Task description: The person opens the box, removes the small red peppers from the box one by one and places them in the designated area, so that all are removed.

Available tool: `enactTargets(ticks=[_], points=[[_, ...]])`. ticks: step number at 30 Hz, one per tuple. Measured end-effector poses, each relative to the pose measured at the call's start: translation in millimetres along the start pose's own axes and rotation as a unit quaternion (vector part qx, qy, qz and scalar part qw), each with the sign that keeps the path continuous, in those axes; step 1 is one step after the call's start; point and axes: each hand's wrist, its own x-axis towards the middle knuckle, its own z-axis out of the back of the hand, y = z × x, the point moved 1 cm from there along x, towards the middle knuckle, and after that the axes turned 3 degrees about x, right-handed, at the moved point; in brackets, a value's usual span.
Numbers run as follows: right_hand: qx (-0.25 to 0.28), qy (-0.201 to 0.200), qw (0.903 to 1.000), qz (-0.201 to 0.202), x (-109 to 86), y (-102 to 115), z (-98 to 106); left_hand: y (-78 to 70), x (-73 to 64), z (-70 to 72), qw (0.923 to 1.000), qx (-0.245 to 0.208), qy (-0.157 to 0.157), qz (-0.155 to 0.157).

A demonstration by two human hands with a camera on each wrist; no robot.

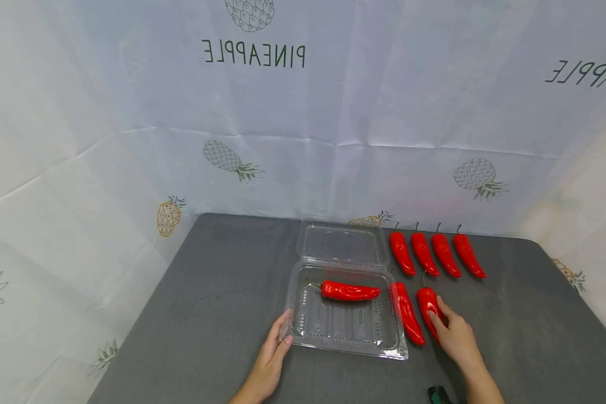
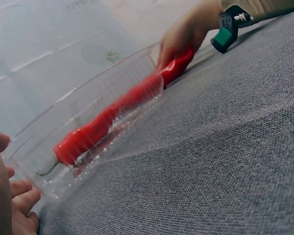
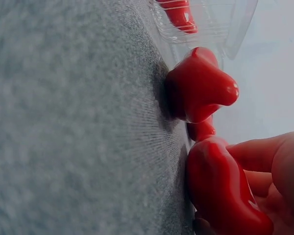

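Observation:
A clear plastic clamshell container (image 1: 340, 334) lies unfolded on the table, its lid (image 1: 343, 244) towards the wall. One red chili pepper (image 1: 350, 291) rests crosswise inside, stem to the left. My left hand (image 1: 270, 359) grips the container's near left side, thumb at the rim and fingers along the wall. To the right of the container, my right hand (image 1: 454, 336) holds another red chili pepper (image 1: 427, 303) between thumb and fingers; in the right wrist view this pepper (image 3: 220, 191) lies at the table surface. Between that hand and the container is a further pepper (image 1: 408, 314).
Several red chili peppers (image 1: 441, 253) stand in a row at the back right, stems towards the wall. The grey table (image 1: 217, 292) meets a hanging pineapple-print cloth (image 1: 303, 185) behind. A black and green device (image 1: 438, 394) sits at the right wrist.

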Motion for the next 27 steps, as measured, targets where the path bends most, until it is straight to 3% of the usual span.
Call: enactTargets(ticks=[8,27], points=[[-0.008,0.011,0.9999,-0.002,1.2,-0.9,0.4,-0.2,0.7,0.4,0.9999,0.0,0.0,0.01],[-0.01,0.052,0.9986,0.001,2.3,3.9,8.7,0.2,0.8,-0.1,1.0,-0.009,-0.002,-0.002]])
